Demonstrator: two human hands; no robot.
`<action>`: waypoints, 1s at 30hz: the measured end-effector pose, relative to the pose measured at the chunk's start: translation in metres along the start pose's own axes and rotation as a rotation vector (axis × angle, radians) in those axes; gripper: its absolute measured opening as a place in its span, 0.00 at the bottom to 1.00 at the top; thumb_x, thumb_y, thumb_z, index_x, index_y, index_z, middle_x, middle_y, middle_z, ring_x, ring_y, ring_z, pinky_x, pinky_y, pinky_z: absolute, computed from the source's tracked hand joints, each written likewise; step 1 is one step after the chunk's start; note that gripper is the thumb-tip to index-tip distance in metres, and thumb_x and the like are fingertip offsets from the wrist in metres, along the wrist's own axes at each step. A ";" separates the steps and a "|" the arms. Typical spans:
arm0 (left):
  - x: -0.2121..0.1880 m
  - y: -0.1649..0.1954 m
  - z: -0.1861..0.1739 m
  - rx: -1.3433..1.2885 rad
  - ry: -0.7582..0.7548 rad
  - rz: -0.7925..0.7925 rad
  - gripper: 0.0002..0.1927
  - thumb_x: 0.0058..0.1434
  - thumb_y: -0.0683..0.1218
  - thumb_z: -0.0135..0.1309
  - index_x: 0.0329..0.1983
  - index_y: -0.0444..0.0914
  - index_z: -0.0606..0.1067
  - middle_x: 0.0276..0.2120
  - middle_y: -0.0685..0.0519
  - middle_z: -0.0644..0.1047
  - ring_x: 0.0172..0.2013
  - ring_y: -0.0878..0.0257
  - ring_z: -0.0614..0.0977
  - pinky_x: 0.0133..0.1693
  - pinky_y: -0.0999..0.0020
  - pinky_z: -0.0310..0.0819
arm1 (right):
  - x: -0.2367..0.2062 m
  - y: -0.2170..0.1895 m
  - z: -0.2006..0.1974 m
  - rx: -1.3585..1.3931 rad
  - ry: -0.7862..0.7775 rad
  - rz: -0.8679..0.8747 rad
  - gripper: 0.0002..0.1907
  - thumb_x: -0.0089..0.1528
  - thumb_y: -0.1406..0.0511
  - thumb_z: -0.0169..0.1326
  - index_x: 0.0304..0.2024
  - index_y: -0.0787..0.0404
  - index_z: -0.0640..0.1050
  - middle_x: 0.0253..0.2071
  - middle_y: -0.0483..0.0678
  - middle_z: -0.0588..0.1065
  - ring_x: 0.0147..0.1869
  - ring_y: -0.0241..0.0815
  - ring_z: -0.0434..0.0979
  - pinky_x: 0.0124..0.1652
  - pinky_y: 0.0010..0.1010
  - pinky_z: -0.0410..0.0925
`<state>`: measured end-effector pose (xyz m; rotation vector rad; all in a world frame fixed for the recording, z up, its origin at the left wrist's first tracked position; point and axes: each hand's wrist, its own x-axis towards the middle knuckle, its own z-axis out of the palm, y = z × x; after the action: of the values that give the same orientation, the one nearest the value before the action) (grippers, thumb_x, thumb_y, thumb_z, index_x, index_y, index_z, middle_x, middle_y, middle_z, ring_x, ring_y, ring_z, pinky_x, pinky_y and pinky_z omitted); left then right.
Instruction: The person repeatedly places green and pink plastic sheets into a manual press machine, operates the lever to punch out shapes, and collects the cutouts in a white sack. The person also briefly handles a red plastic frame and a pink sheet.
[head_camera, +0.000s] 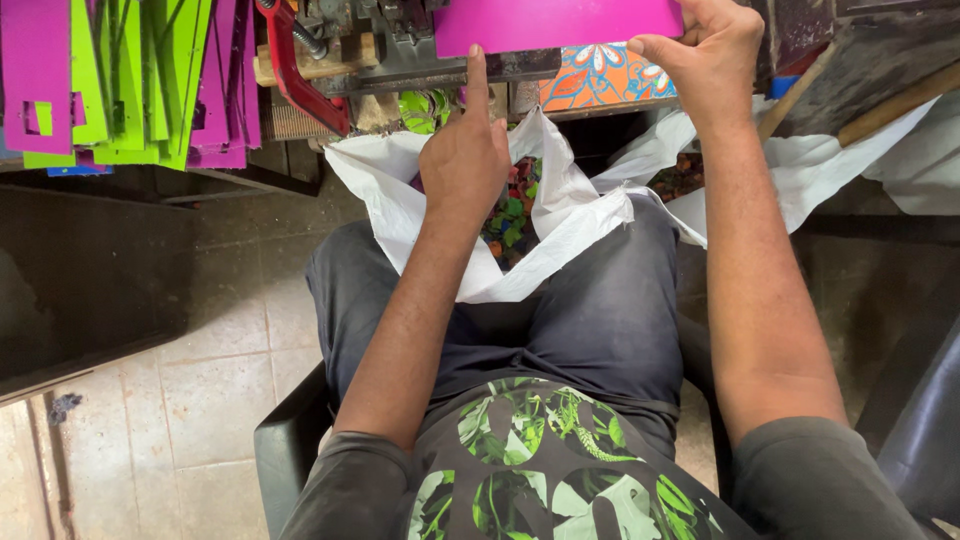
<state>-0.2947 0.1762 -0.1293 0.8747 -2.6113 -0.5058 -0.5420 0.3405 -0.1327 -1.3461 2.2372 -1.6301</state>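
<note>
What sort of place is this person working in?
Probably a small craft or die-cutting workshop: a metal press holding a magenta sheet, stacks of cut coloured sheets, and a white sack catching colourful offcuts.

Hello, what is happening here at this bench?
A seated person holds a magenta sheet at a bench-mounted metal tool. The right hand grips the sheet's right edge, while the left hand presses one raised index finger against its lower edge. A white bag lies open on the lap under the tool, with small coloured scraps inside. To the left hang purple and green cut sheets, and a red clamp stands beside the tool.
</note>
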 end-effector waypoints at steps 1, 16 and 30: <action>0.000 0.001 -0.001 0.004 -0.020 -0.010 0.48 0.65 0.49 0.59 0.79 0.42 0.43 0.29 0.45 0.80 0.27 0.49 0.83 0.30 0.53 0.76 | 0.000 0.000 0.000 0.062 -0.014 -0.014 0.14 0.64 0.74 0.74 0.46 0.73 0.81 0.37 0.47 0.80 0.39 0.30 0.78 0.36 0.21 0.70; -0.003 0.012 0.002 -0.016 -0.111 -0.087 0.54 0.63 0.49 0.59 0.79 0.42 0.34 0.25 0.47 0.79 0.24 0.49 0.82 0.27 0.51 0.75 | -0.004 0.011 -0.008 0.200 -0.083 -0.042 0.07 0.70 0.76 0.67 0.44 0.75 0.79 0.41 0.49 0.81 0.43 0.31 0.81 0.40 0.21 0.74; -0.003 0.018 -0.002 -0.021 -0.135 -0.101 0.53 0.64 0.49 0.58 0.78 0.39 0.33 0.24 0.47 0.79 0.23 0.49 0.82 0.26 0.51 0.75 | -0.007 0.011 -0.007 0.125 -0.050 -0.037 0.08 0.68 0.76 0.68 0.41 0.73 0.80 0.37 0.49 0.81 0.39 0.30 0.80 0.37 0.20 0.71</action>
<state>-0.3006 0.1910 -0.1209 1.0023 -2.6874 -0.6387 -0.5480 0.3507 -0.1409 -1.3888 2.0577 -1.6971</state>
